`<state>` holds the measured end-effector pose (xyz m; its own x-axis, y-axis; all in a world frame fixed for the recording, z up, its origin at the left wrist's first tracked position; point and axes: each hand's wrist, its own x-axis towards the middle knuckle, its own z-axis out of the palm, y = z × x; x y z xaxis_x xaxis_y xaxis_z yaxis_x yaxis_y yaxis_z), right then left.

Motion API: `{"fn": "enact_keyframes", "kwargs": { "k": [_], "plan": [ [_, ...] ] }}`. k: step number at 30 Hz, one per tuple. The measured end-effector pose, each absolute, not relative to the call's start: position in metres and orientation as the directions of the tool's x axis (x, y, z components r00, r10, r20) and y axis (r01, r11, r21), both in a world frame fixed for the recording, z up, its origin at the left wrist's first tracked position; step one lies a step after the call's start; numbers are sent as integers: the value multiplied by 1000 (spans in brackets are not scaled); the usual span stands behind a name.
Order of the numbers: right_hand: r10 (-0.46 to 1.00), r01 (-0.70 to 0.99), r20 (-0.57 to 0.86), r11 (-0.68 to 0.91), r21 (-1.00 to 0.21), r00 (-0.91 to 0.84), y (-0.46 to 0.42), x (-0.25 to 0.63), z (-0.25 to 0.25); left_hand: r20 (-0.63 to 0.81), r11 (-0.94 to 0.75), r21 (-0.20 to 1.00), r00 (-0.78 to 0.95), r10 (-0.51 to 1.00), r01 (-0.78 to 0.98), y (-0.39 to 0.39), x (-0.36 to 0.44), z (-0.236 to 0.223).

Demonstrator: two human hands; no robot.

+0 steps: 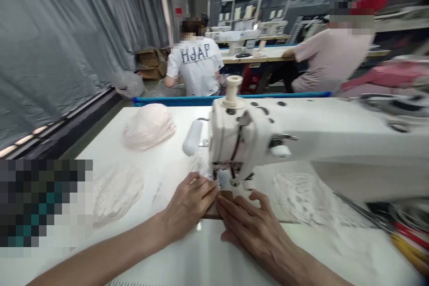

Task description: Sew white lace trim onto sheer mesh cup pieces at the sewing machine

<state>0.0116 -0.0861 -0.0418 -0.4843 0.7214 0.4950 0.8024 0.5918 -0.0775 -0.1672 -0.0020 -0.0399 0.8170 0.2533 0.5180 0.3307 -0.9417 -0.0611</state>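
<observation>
A white sewing machine [231, 138] stands before me, its needle area just beyond my fingertips. My left hand [192, 203] is left of the needle, fingers curled together on a piece of white lace fabric [200, 163]; its fingertips hide part of the cloth. My right hand [251, 223] lies with fingers stretched out and the thumb side low, its fingertips touching a brown flat piece [212, 212] in front of the presser foot. The two hands' fingertips nearly meet. Blur hides the stitching point.
A pale pink cup-shaped piece [149, 126] and a white lace piece [117, 192] lie left on the white table [140, 250]. More lace [298, 196] lies under the machine arm. Scissors [365, 214] with yellow-red handles sit right. Two people [197, 65] sit beyond.
</observation>
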Motion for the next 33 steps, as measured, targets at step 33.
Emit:
{"fn": "enact_keyframes", "kwargs": {
  "k": [33],
  "plan": [
    [806, 845, 424, 512, -152, -412, -49, 37, -41, 512, -940, -53, 817, 265, 338, 4, -166, -46]
  ]
}}
